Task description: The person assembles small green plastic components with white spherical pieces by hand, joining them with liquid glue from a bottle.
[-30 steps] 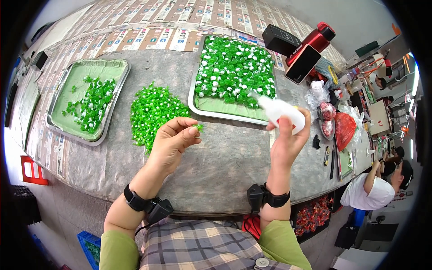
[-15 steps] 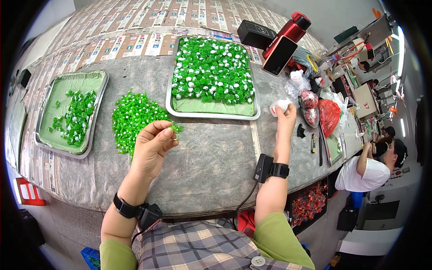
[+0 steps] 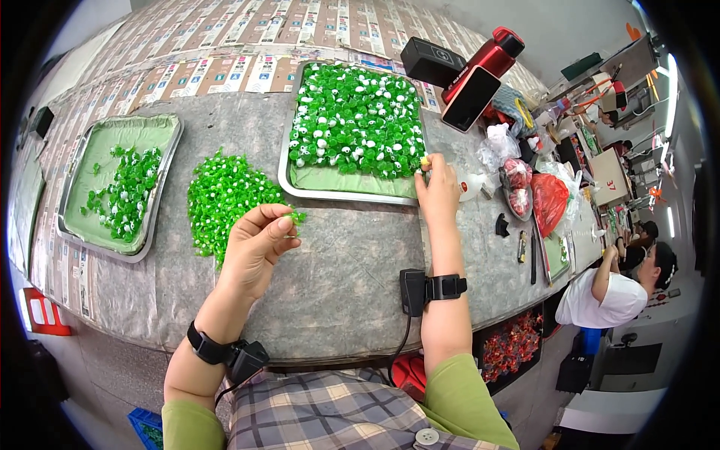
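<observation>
A small green plastic piece (image 3: pixel 299 217) is pinched between the thumb and fingertips of my left hand (image 3: pixel 257 244), just right of a loose heap of green pieces (image 3: pixel 232 202). My right hand (image 3: pixel 439 191) is at the right edge of the large metal tray (image 3: pixel 345 194), its thumb and forefinger drawn together. Whatever lies between those fingertips is too small to make out; a yellowish spot shows there. Rows of green pieces with white eyeball-like beads (image 3: pixel 356 124) fill that tray. Beside my right hand is a small white bottle (image 3: pixel 470 187).
At left, a smaller metal tray (image 3: pixel 178 135) holds some beaded green pieces. A black box (image 3: pixel 431 60), a red bottle (image 3: pixel 504 49) and a phone (image 3: pixel 471 97) stand at back right. Plastic bags (image 3: pixel 550 202) crowd the right side. Another person (image 3: pixel 604 296) sits farther right.
My right hand has let go of the white bottle and moved left to the large tray's edge. My left hand keeps its pinch on the green piece, almost unmoved.
</observation>
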The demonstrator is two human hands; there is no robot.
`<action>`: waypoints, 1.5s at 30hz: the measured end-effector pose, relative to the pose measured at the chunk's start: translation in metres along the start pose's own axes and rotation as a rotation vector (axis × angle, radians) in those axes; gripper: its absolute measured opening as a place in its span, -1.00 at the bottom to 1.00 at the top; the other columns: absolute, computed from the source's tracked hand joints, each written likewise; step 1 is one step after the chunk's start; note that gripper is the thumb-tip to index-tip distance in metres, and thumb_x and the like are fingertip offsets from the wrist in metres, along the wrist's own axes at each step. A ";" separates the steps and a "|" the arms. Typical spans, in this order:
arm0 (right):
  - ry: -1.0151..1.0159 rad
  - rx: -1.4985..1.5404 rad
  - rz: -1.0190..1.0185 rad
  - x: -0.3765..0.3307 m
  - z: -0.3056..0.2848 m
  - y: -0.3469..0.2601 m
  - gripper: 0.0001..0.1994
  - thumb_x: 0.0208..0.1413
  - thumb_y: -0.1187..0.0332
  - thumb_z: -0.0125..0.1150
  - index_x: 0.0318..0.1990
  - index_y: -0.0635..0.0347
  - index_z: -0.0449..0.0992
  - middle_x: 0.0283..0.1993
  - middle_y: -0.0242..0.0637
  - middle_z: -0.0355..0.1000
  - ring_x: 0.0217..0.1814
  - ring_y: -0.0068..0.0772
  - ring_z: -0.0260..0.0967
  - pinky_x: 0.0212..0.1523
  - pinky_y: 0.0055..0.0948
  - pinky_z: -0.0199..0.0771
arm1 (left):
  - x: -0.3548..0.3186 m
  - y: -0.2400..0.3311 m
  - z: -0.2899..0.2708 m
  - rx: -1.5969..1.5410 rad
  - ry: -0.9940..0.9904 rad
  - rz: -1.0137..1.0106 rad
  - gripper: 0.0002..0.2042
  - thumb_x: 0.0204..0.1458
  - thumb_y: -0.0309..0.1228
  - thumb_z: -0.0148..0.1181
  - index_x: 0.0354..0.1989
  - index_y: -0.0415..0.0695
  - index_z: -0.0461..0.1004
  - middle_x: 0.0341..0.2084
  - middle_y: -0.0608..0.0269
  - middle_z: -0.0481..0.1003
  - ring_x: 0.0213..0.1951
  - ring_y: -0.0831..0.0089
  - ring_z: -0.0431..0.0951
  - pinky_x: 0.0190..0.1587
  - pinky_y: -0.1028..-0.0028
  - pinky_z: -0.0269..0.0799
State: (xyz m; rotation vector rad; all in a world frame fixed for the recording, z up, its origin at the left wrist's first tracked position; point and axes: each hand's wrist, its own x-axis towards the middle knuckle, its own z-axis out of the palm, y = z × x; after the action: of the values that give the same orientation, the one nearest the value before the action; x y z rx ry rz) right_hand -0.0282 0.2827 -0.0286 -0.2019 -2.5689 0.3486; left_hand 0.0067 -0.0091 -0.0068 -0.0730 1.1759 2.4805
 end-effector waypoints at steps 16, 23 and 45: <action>-0.560 1.382 0.221 -0.029 -0.038 -0.100 -0.73 -0.11 0.59 0.06 -0.19 0.23 0.28 -0.34 -0.47 0.24 -0.31 -0.72 0.20 -0.34 -0.74 0.23 | -0.003 0.000 0.002 0.023 -0.127 -0.094 -0.87 -0.11 -0.47 0.10 -0.36 -0.17 0.38 -0.46 0.28 0.44 -0.38 0.53 0.44 -0.32 0.54 0.41; -0.768 1.537 0.263 -0.042 -0.030 -0.122 -0.75 -0.08 0.54 0.06 -0.17 0.28 0.36 -0.33 -0.42 0.32 -0.31 -0.70 0.25 -0.27 -0.71 0.27 | -0.004 0.001 0.005 0.005 -0.144 -0.080 -0.86 -0.09 -0.46 0.08 -0.33 -0.18 0.37 -0.41 0.25 0.44 -0.32 0.50 0.45 -0.26 0.52 0.39; -0.913 1.679 0.385 -0.042 -0.029 -0.114 -0.83 -0.13 0.49 0.15 -0.31 0.28 0.42 -0.40 -0.38 0.40 -0.38 -0.64 0.32 -0.33 -0.66 0.34 | -0.005 0.000 0.004 0.030 -0.161 -0.038 -0.86 -0.09 -0.44 0.08 -0.34 -0.18 0.35 -0.45 0.25 0.44 -0.40 0.53 0.46 -0.29 0.54 0.41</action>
State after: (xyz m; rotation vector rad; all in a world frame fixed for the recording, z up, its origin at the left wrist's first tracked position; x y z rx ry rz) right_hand 0.0144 0.1712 0.0072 0.1547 -1.9106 2.9484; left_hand 0.0116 -0.0079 -0.0027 0.1093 1.1330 2.3856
